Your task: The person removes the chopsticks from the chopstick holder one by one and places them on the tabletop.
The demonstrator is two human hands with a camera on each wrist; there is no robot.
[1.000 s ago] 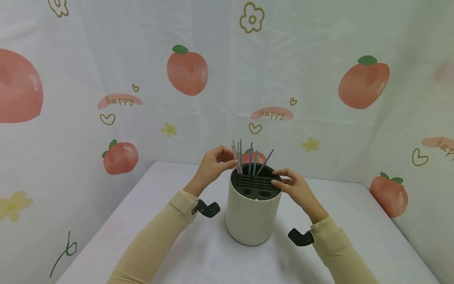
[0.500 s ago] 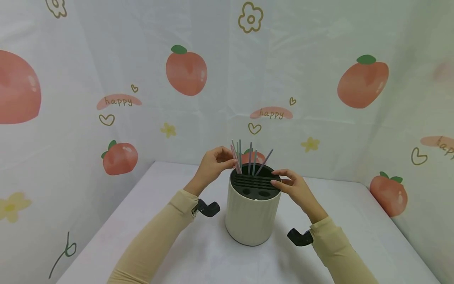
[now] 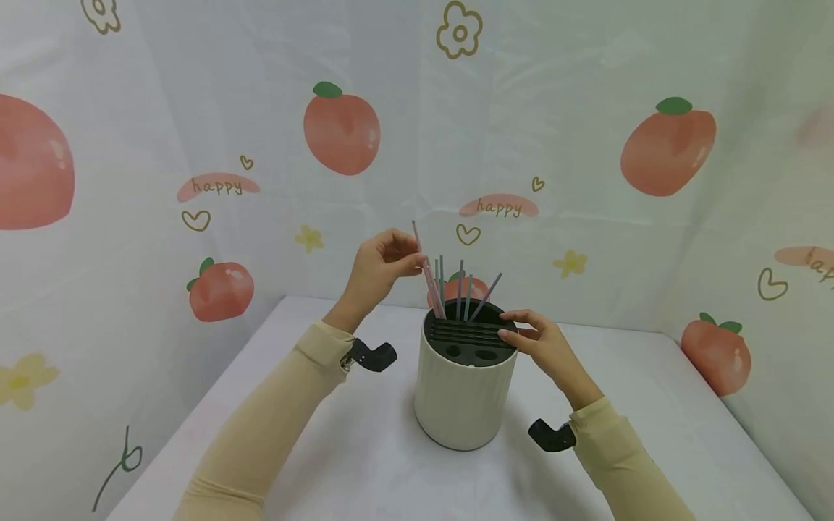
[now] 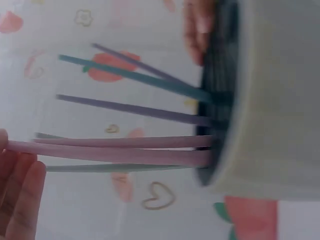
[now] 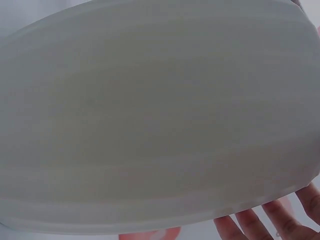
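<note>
Because it looks thin and smooth, the long pink stick (image 4: 120,153) is probably light and rather stiff, yet it could roll or slip between the fingers; a gentle pinch near its upper part seems the proper hold, since a hard squeeze might bend it. The left hand (image 3: 381,262) pinches this stick between thumb and finger, above the holder, while its lower part reaches down past the rim. Just beside it leans a second pink stick (image 4: 115,142).

Both belong to the rear opening of the round black insert (image 3: 470,336), where a tilted purple stick (image 3: 485,297), a blue-green stick (image 3: 468,297) and others also stand. In front of them, the insert has slots and round holes. It sits in the cream, ribbed cylindrical holder (image 3: 464,405), upright on the white table (image 3: 586,405). The right hand (image 3: 537,340) touches the holder's right edge, its fingers somewhat spread; how firmly they press, one cannot tell.
</note>
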